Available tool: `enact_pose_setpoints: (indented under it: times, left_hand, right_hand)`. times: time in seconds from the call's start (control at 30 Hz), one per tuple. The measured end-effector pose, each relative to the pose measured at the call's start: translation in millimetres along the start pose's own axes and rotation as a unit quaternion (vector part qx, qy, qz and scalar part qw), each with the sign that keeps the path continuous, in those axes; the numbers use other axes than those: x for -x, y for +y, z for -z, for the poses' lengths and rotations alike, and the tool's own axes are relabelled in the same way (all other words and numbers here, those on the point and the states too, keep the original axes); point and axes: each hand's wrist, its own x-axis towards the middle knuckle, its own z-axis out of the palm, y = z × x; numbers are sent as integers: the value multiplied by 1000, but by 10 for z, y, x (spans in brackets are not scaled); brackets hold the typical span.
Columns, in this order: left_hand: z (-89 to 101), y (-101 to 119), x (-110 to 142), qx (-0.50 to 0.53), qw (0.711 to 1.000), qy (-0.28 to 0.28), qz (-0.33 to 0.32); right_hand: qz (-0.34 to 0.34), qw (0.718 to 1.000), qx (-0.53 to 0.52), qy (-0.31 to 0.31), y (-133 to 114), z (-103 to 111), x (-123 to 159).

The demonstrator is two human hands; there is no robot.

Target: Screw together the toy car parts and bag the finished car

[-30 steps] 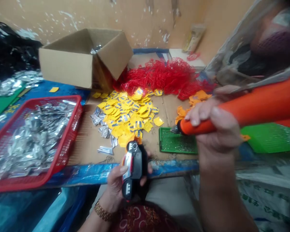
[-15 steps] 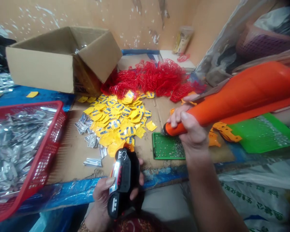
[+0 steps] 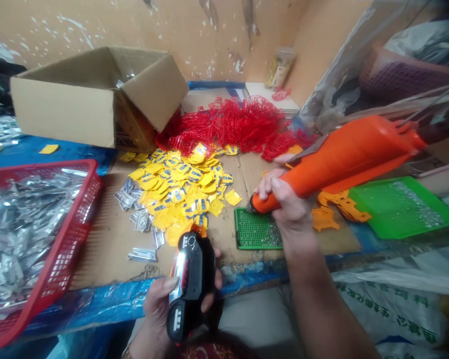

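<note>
My left hand (image 3: 157,305) is closed around a black toy car (image 3: 193,280) with white lettering and orange at its far end, at the table's front edge. Gripped in my right hand (image 3: 292,207) is a thick orange electric screwdriver (image 3: 344,155), tilted with its dark tip down to the left. That tip is at the left part of a small green perforated tray (image 3: 247,241), which holds many tiny screws. My hand and the tool hide the tray's right side. Between the hands and the wall lies a pile of yellow printed car parts (image 3: 187,184).
A red basket (image 3: 80,219) of shiny silvery parts stands left, with an open cardboard box (image 3: 65,114) behind it. Red plastic frames (image 3: 239,122) are heaped at the back. Orange pieces (image 3: 344,207) and a green tray (image 3: 381,214) lie right. Several silver pieces (image 3: 142,255) lie near the yellow pile.
The screwdriver's rear end has swung down and towards the left, and its tip has shifted slightly left over the small tray. My left hand keeps the toy car in about the same place.
</note>
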Motion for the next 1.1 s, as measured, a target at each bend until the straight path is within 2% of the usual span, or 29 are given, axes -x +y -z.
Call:
enact_pose_setpoints:
  times: [0.23, 0.37, 0.5, 0.63, 0.87, 1.0, 1.1]
  left_hand:
    - [8, -13, 8, 6, 1000, 5, -7]
    - [-13, -37, 10, 12, 999, 12, -35]
    - [-28, -52, 13, 0, 999, 38, -37]
    - [-38, -44, 9, -2, 995, 71, -75]
    - [55, -78, 71, 6, 997, 40, -59]
    - [79, -103, 156, -52, 996, 74, -21]
    - [-11, -109, 156, -95, 987, 124, -36]
  right_hand:
    - [17, 999, 21, -20, 24, 4, 40]
    - [11, 999, 27, -14, 45, 8, 49]
    - [20, 999, 25, -8, 61, 9, 41]
    - [32, 999, 11, -9, 34, 2, 29]
    - [36, 999, -3, -3, -54, -24, 19]
    - [37, 999, 5, 16, -86, -36, -6]
    - [30, 999, -3, 18, -159, -23, -29]
